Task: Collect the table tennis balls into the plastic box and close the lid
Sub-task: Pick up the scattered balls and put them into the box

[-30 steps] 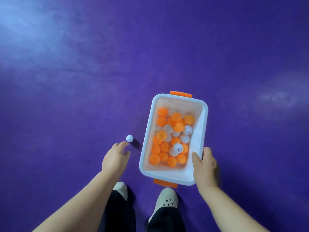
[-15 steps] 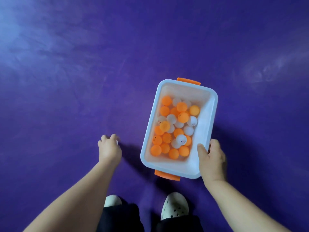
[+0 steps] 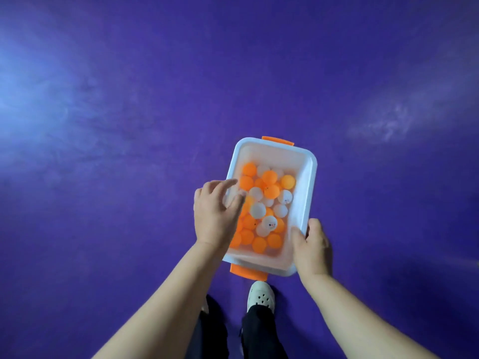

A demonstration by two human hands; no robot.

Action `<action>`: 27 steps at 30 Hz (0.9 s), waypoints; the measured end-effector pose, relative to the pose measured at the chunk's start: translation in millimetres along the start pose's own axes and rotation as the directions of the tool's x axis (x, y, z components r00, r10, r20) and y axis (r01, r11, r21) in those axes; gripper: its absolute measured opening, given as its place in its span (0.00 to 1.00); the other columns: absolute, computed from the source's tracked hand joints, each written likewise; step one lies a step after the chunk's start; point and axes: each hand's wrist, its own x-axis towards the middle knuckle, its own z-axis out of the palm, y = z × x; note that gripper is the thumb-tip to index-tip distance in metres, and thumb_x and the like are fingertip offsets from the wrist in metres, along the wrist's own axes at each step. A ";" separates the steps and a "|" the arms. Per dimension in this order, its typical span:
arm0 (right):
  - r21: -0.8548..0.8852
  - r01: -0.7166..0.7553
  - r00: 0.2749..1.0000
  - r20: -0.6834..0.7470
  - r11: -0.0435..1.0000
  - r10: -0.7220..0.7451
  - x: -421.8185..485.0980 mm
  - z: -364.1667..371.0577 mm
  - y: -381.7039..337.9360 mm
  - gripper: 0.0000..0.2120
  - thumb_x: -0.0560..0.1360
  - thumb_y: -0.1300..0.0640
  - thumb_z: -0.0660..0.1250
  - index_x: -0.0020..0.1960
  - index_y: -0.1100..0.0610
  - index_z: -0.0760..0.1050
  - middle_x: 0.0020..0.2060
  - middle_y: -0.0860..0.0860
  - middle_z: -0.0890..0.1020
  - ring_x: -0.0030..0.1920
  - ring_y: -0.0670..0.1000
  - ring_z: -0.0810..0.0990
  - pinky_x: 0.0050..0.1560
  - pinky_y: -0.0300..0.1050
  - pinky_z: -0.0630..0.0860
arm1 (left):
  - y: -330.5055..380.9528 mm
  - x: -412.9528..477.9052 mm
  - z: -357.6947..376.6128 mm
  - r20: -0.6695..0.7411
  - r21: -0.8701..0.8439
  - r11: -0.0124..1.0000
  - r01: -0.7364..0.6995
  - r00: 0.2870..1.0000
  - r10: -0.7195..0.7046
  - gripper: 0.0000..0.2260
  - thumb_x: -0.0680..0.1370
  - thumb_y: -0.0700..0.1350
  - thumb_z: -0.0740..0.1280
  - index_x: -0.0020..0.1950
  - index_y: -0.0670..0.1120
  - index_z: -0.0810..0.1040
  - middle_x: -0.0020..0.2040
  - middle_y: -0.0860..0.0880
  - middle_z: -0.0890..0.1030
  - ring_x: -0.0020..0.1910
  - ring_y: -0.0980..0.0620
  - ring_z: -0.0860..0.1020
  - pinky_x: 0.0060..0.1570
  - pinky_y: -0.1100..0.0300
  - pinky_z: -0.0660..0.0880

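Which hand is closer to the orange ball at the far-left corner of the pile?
Left. The left hand hovers over the left rim of the plastic box, fingertips just beside that orange ball. The right hand grips the near right rim.

The left hand [image 3: 213, 216] is blurred at its fingertips and covers the left rim of the plastic box [image 3: 312, 177] and several table tennis balls [image 3: 269, 177], so whether it holds a ball cannot be told. The right hand [image 3: 312, 244] hides its fingertips down the box's outer side, and the prints on 2 white balls are too small to read. The left forearm [image 3: 166, 294], right forearm [image 3: 363, 312] and black trousers [image 3: 261, 330] are cut off by the bottom edge, and beside the 1 plain white shoe [image 3: 260, 296] the other is almost wholly hidden under the left forearm.
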 end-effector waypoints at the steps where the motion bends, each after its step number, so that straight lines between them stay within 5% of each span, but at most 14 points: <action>1: 0.012 0.005 1.000 -0.011 1.000 -0.005 -9.2 -19.4 -11.3 0.10 0.76 0.56 0.63 0.42 0.59 0.64 0.36 0.53 0.72 0.38 0.59 0.68 0.35 0.48 0.63 | 17.4 -4.6 -16.9 -0.012 0.072 0.997 0.039 0.999 -0.038 0.18 0.74 0.54 0.65 0.63 0.53 0.75 0.58 0.51 0.75 0.59 0.49 0.69 0.56 0.55 0.69; 3: 0.028 0.015 0.999 -0.032 0.999 -0.014 -28.7 -59.6 -32.9 0.12 0.75 0.56 0.63 0.40 0.58 0.61 0.35 0.54 0.70 0.37 0.59 0.66 0.35 0.48 0.62 | 54.1 -16.9 -48.5 0.064 0.182 0.976 0.115 0.990 -0.129 0.18 0.75 0.51 0.65 0.65 0.51 0.72 0.59 0.49 0.75 0.58 0.46 0.72 0.53 0.52 0.71; 6: 0.047 0.032 0.998 -0.064 0.998 -0.029 -59.2 -122.0 -58.0 0.14 0.75 0.56 0.64 0.38 0.57 0.59 0.31 0.53 0.68 0.37 0.59 0.64 0.35 0.48 0.62 | 114.0 -40.3 -90.0 0.192 0.229 0.965 0.131 0.965 -0.177 0.09 0.76 0.51 0.62 0.50 0.47 0.71 0.41 0.51 0.76 0.40 0.47 0.74 0.36 0.54 0.69; 12: 0.108 0.042 0.987 -0.162 0.993 -0.024 -114.8 -239.6 -77.2 0.13 0.75 0.55 0.64 0.39 0.57 0.61 0.33 0.54 0.70 0.37 0.57 0.67 0.35 0.47 0.63 | 228.5 -85.2 -147.0 0.287 0.271 0.960 -0.068 0.958 -0.013 0.10 0.72 0.45 0.63 0.34 0.48 0.63 0.31 0.52 0.70 0.28 0.52 0.67 0.26 0.58 0.61; 17: 0.170 -0.005 0.961 -0.272 0.986 0.052 -154.3 -325.3 -64.3 0.19 0.74 0.57 0.64 0.33 0.54 0.55 0.26 0.50 0.62 0.32 0.55 0.60 0.28 0.47 0.57 | 313.2 -127.3 -153.9 0.380 0.180 0.958 -0.224 0.914 0.143 0.02 0.72 0.46 0.65 0.41 0.48 0.74 0.36 0.52 0.77 0.33 0.52 0.74 0.31 0.58 0.68; 27: 0.226 -0.143 0.842 -0.484 0.964 0.238 -174.3 -456.6 13.9 0.20 0.71 0.59 0.65 0.32 0.54 0.53 0.27 0.52 0.59 0.35 0.56 0.59 0.30 0.49 0.56 | 434.4 -197.9 -68.2 0.547 0.081 0.879 -0.469 0.758 0.355 0.15 0.69 0.53 0.61 0.52 0.48 0.77 0.40 0.54 0.78 0.37 0.50 0.75 0.29 0.63 0.67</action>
